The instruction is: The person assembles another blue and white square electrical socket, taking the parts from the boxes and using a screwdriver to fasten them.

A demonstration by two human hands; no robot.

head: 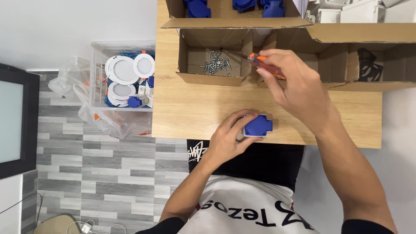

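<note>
The left hand (227, 141) grips a blue socket part (258, 125) at the near edge of the wooden table (195, 108), fingers closed around its left side. At about 1 o'clock from it, the right hand (294, 82) holds an orange-handled screwdriver (264, 64), fingers wrapped tight on the handle. The tool's tip end points to 9 o'clock, toward a small cardboard box (214, 78) containing loose screws (216, 65). At 9 o'clock of the table stands a clear crate (97, 102) with round white downlights (122, 70).
</note>
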